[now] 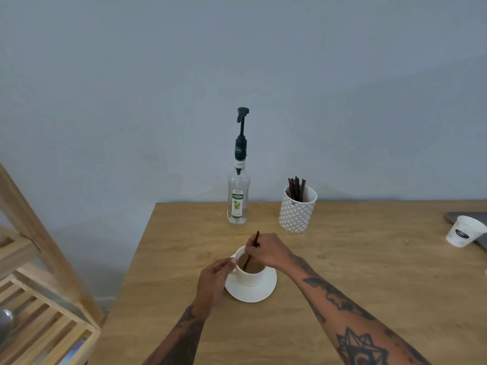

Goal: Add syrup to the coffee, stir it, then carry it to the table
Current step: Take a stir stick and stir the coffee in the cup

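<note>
A white cup (pixel 250 278) of light brown coffee stands on a white saucer (pixel 259 293) near the left front of the wooden table (pixel 342 259). My right hand (pixel 266 250) pinches a dark stir stick (pixel 251 250) whose lower end dips into the coffee. My left hand (pixel 213 281) holds the cup's handle side with thumb and fingers. Behind the cup, against the wall, stands a clear syrup bottle (pixel 238 196) with a dark green pump, untouched.
A patterned white holder (pixel 297 212) with several dark stir sticks stands right of the bottle. A white paper cup (pixel 465 231) lies tilted at the right edge on a grey laptop (pixel 457 217). A wooden slatted shelf (pixel 39 299) stands left of the table.
</note>
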